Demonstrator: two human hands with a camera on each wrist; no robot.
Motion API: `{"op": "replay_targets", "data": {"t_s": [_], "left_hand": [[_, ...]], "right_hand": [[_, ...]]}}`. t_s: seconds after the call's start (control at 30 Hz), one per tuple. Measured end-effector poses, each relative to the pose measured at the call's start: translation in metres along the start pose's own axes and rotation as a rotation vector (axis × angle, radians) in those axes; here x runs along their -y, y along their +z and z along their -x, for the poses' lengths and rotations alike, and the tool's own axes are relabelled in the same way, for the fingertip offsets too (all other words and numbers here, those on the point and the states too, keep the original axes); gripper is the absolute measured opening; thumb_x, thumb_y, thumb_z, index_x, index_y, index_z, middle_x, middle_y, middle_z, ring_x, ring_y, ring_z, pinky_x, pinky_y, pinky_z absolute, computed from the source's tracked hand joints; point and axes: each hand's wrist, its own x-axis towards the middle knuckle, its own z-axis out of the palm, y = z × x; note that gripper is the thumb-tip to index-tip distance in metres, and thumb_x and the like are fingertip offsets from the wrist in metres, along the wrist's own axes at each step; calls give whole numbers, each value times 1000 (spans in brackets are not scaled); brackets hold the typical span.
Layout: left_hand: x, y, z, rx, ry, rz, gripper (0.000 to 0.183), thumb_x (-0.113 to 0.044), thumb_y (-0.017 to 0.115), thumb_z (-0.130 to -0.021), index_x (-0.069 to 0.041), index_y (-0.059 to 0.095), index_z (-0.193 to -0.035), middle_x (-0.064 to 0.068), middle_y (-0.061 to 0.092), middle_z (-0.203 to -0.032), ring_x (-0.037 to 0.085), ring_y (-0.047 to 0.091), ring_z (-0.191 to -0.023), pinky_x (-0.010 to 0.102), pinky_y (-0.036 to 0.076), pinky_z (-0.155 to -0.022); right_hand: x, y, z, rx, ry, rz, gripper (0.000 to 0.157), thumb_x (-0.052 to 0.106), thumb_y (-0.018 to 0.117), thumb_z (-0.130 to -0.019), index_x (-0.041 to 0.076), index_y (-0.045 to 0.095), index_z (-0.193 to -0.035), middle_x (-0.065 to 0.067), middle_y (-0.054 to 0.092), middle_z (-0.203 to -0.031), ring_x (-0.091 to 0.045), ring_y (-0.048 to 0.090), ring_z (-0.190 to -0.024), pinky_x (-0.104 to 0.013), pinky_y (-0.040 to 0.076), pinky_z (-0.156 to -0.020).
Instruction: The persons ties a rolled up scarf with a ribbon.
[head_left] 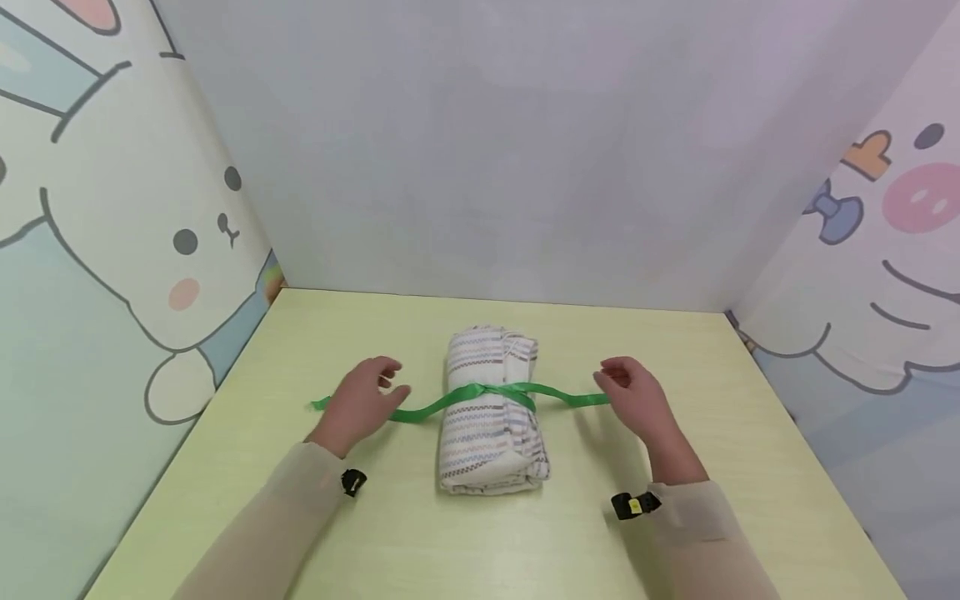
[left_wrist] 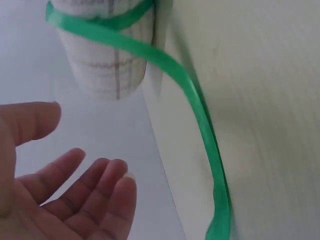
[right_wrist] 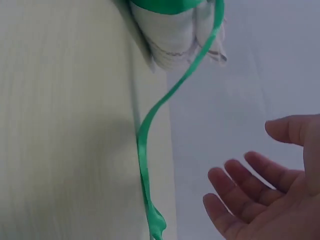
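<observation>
A folded cloth bundle (head_left: 480, 442) with striped, zigzag bands lies on the table, seen in the head view. Round its middle runs a green ribbon (head_left: 427, 412), crossed on top, with one loose end out to each side. My left hand (head_left: 362, 400) hovers over the left ribbon end, its fingers loosely bent and holding nothing. Above the right ribbon end is my right hand (head_left: 636, 396), likewise holding nothing. Both wrist views show a gap between the relaxed fingers and the ribbon (left_wrist: 200, 115), (right_wrist: 145, 145).
The pale yellow table (head_left: 375, 533) meets a plain grey-white back wall (head_left: 487, 150). Side panels carry a cartoon rabbit (head_left: 135, 208) on the left and a cartoon pig (head_left: 892, 250) on the right. Black straps (head_left: 636, 505) sit at the sleeve cuffs.
</observation>
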Motion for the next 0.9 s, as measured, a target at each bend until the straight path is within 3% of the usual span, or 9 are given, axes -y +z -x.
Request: {"op": "replay_targets", "data": {"t_s": [0.2, 0.43, 0.6, 0.9], "left_hand": [[-29, 18, -6, 101, 117, 10, 45, -32, 67, -101, -8, 61, -138, 10, 62, -132, 26, 60, -118, 45, 51, -98], [-41, 22, -12, 196, 137, 11, 40, -33, 71, -99, -15, 63, -134, 0, 60, -129, 25, 58, -119, 42, 50, -100], [-43, 22, -20, 241, 157, -37, 35, -34, 75, -97, -19, 65, -126, -4, 61, -123, 22, 58, -116, 39, 49, -98], [-43, 29, -42, 341, 177, 21, 23, -31, 81, -92, -22, 66, -106, -7, 63, -103, 15, 59, -98, 34, 50, -88]], "right_hand": [[9, 28, 0, 110, -190, 72, 46, 35, 64, -104, 2, 59, -136, -16, 64, -130, -37, 57, -124, -56, 46, -104], [29, 53, -1, 219, -324, 128, 47, 38, 68, -101, 8, 60, -136, -7, 62, -131, -30, 58, -124, -55, 46, -104], [41, 61, -7, 292, -361, 143, 42, 33, 68, -102, 9, 61, -135, -4, 62, -128, -25, 59, -120, -50, 49, -102], [57, 66, -22, 379, -288, 98, 22, 30, 73, -99, 15, 67, -113, 0, 62, -100, -20, 56, -93, -40, 48, -82]]}}
